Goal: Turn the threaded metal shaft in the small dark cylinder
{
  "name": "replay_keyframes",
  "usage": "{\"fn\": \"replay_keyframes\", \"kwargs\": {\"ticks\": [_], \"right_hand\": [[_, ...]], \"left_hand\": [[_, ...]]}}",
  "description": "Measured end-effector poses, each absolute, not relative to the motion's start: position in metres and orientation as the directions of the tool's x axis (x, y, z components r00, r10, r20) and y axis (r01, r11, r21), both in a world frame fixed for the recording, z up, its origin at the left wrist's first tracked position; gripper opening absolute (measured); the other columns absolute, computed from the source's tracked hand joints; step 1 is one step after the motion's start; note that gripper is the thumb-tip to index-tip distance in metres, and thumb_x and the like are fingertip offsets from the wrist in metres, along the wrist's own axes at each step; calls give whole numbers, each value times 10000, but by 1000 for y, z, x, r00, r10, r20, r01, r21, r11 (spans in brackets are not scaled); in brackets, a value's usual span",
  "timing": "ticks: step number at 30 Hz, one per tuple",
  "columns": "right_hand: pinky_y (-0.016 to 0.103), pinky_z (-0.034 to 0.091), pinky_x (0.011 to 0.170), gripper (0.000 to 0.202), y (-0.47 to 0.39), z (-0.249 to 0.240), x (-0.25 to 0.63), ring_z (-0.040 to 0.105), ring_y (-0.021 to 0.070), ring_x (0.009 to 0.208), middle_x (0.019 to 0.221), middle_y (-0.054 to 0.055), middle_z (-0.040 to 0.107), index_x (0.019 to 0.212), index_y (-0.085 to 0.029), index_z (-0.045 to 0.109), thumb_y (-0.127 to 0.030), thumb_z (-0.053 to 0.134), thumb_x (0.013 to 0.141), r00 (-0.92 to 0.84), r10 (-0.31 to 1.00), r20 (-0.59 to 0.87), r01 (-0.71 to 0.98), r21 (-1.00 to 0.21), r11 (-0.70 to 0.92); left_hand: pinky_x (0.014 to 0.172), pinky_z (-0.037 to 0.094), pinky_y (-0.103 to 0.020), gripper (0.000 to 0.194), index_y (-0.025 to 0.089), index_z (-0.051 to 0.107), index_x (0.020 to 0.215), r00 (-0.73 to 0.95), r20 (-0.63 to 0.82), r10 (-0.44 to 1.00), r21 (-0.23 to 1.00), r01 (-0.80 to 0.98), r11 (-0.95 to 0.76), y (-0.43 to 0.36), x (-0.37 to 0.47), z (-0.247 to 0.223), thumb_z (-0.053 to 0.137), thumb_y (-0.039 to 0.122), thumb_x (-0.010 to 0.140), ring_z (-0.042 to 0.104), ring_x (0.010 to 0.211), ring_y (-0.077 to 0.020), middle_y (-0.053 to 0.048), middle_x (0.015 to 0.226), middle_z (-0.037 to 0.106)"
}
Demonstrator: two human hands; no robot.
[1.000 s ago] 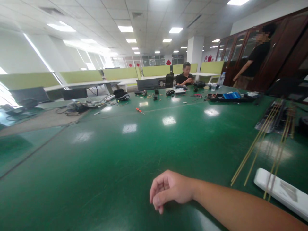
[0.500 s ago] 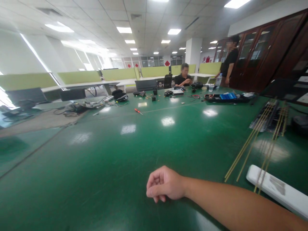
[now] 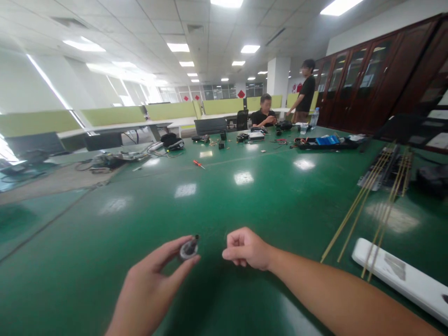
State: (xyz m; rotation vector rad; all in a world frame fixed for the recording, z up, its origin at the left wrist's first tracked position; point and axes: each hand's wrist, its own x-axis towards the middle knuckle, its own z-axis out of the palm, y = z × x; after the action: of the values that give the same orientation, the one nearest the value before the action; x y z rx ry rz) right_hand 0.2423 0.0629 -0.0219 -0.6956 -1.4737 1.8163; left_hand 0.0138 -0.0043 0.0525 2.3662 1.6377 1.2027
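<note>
My left hand (image 3: 150, 280) has come in from below, with thumb and fingers closed round a small round container with a dark tip (image 3: 189, 248). The container has a pale rim, and its tip points up and away from me; I cannot tell its exact kind. To the right of it, my right hand (image 3: 245, 249) is closed, fingers curled in and thumb pressed against them. Whatever the right fingers hold, if anything, is hidden. A gap of green table (image 3: 210, 205) lies between the two hands, which do not touch.
Thin yellowish rods (image 3: 353, 205) lie at the right, some across a long white case (image 3: 402, 275). Farther off are a red screwdriver (image 3: 198, 163) and a black tray (image 3: 325, 143) of tools. One person (image 3: 264, 116) sits at the far edge; another person (image 3: 305, 95) stands near the cabinets.
My left hand has entered the view holding the small round container. The right hand has moved slightly up and to the right, still closed. The standing person has shifted left.
</note>
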Motion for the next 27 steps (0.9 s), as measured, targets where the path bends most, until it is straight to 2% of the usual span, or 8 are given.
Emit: {"fn": "replay_keyframes", "kwargs": {"ticks": [2,4,7,10,13,17,22,27], "right_hand": [[195,333,419,387,67,-24,244,444,64,421,551,-70,550,703,-183,496,-375,827,648,-545,837,46,-249,-962,-109],[205,390,462,368,68,-25,242,489,74,473,653,-68,579,831,-185,526,-250,807,603,-491,869,52,-285,-953,-105],[202,412,528,486,65,-26,239,510,59,541,848,-39,609,1015,-188,553,-96,744,578,-503,862,72,-201,-979,-36],[205,399,535,534,58,-26,237,529,56,571,980,-12,588,1106,-207,551,-109,753,622,-488,869,88,-56,-996,70],[219,408,555,449,53,-24,237,512,74,583,898,-18,597,1063,-197,591,-132,766,655,-491,866,91,54,-989,135],[229,429,582,396,49,-21,237,517,94,614,847,-25,595,1037,-194,622,-137,760,670,-500,861,96,74,-986,153],[240,431,589,326,46,-19,240,490,102,592,764,-32,595,1006,-189,651,-148,737,694,-513,851,113,103,-976,191],[250,440,606,283,46,-17,242,503,115,609,773,-14,610,973,-178,667,-157,728,697,-512,849,128,90,-975,201]], "left_hand": [[829,605,-255,359,256,713,1130,265,548,793,391,757,-523,6,34,45,622,524,908,723,923,-201,-28,1055,739],[855,592,-243,347,246,681,1195,314,556,770,363,741,-565,11,42,34,574,468,950,710,960,-190,-44,1097,719],[860,574,-213,335,250,636,1253,336,588,736,315,742,-591,11,35,14,579,403,959,702,967,-170,-46,1116,702],[851,564,-200,321,259,629,1225,340,594,729,305,744,-595,12,24,0,638,380,927,702,942,-161,-29,1077,707],[802,557,-186,238,257,639,1130,335,562,756,365,720,-590,13,22,-4,662,337,907,697,893,-147,-8,1003,709],[783,556,-201,173,249,650,1073,344,537,770,435,670,-602,13,28,-2,647,272,901,692,878,-151,-13,973,707],[794,566,-208,190,262,661,1063,309,567,763,440,670,-598,11,29,-6,672,288,875,708,864,-155,3,980,726],[817,562,-193,213,284,654,1084,309,567,763,438,672,-597,11,27,-11,680,291,873,708,882,-139,27,998,725]]}}
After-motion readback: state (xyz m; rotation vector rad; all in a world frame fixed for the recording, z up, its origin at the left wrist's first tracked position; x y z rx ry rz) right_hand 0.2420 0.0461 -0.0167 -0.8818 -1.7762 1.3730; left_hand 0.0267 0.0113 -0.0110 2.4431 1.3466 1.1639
